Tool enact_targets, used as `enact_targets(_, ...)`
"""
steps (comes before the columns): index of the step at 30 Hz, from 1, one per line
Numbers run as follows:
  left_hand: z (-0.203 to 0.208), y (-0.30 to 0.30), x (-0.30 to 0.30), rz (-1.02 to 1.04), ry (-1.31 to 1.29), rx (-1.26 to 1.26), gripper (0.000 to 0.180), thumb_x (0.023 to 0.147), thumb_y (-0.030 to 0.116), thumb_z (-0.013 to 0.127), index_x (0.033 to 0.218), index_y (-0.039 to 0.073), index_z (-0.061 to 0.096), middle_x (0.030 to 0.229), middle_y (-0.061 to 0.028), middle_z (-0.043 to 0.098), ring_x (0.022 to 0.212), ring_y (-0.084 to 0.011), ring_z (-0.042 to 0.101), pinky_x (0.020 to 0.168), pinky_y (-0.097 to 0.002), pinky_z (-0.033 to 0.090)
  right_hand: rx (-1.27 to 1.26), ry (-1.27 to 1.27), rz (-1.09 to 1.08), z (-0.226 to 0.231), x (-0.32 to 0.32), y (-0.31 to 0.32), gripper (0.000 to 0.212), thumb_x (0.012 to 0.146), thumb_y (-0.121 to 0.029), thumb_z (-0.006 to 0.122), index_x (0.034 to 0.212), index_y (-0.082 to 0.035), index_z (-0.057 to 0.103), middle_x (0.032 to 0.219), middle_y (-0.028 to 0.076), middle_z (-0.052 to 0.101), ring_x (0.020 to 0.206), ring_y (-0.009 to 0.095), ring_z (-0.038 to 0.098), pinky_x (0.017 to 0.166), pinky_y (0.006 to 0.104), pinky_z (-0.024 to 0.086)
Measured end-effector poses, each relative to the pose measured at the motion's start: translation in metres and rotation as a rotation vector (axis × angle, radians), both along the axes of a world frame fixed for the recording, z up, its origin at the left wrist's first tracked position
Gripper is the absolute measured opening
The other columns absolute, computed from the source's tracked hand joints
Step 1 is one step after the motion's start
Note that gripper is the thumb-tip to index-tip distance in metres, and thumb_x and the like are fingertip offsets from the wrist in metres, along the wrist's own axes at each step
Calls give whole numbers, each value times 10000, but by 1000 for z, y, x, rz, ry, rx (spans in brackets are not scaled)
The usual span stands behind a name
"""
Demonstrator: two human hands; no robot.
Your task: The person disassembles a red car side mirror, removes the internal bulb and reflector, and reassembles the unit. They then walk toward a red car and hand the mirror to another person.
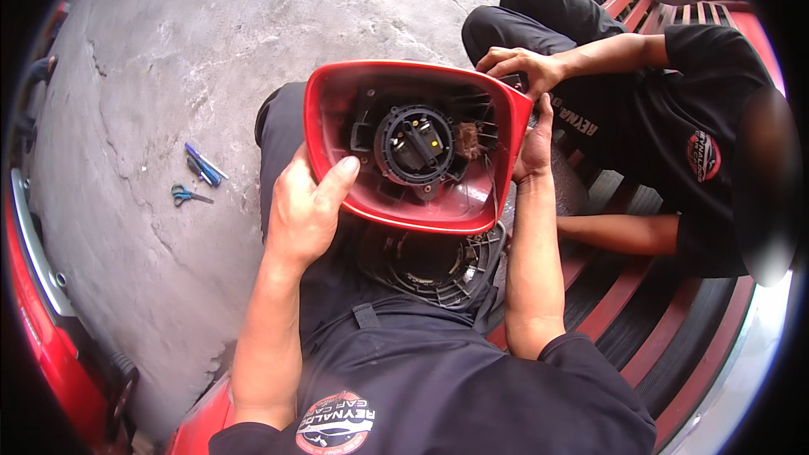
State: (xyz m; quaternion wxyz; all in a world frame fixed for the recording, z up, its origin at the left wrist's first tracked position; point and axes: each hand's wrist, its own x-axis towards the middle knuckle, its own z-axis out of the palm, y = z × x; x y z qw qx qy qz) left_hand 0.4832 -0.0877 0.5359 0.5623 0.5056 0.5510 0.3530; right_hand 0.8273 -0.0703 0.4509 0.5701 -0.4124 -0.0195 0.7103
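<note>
A red car side mirror housing (396,216) is held up over my lap, its open side toward me. Inside it sits a round black mirror adjuster (413,145), with a brown fuzzy clump (468,141) beside it. My left hand (308,206) grips the housing's left rim, thumb over the edge. At the right side, my right hand (536,145) holds the housing from behind; its fingers are partly hidden. A co-worker's hand (527,67) touches the black piece at the housing's upper right corner. On my lap lies a black plastic frame (455,274) with a round opening.
Scissors (190,195) and blue-handled tools (202,167) lie on the concrete floor (168,59) at the left. The co-worker (657,131) sits close on my right on a red slatted bench (666,320). A red vehicle part (50,329) stands at the far left.
</note>
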Motion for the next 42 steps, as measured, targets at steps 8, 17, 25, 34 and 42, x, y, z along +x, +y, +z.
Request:
enact_targets(8,-6,10,0,25,51,-48,381,957,316,692,1125,-26,676,956,-161,739,886,-223,693,842,-366,536,-402,612,-612,-1,9,43,667,1041,-559,477,1382,14,503,1305,192,649,1140,288,679,1006,438,577)
enact_targets(17,-3,13,5,53,69,32,359,881,206,614,1122,-60,632,1000,-262,713,965,-385,707,886,-426,533,-83,82,-208,-43,-38,-51,517,1020,-412,543,1317,11,554,1244,182,679,1105,292,695,993,436,582)
enact_targets(25,-11,2,-20,96,-60,-43,323,863,177,592,1098,-39,646,899,-164,699,835,-267,673,815,-382,532,5,23,-187,-48,-20,-39,388,1001,-281,602,1260,9,600,1191,174,706,1074,295,709,982,434,586)
enact_targets(34,6,-16,-7,152,15,-80,259,880,176,577,1030,-24,645,842,-106,669,782,-200,628,764,-345,508,191,-25,-41,-32,43,42,257,980,-133,668,1195,6,652,1131,165,736,1038,298,724,969,432,591)
enact_targets(42,5,-14,-3,153,23,-63,200,917,183,581,918,-10,636,809,-41,639,757,-138,585,727,-309,483,367,-320,43,19,40,64,294,1009,-42,602,1296,18,582,1171,156,678,1073,271,678,983,413,559)
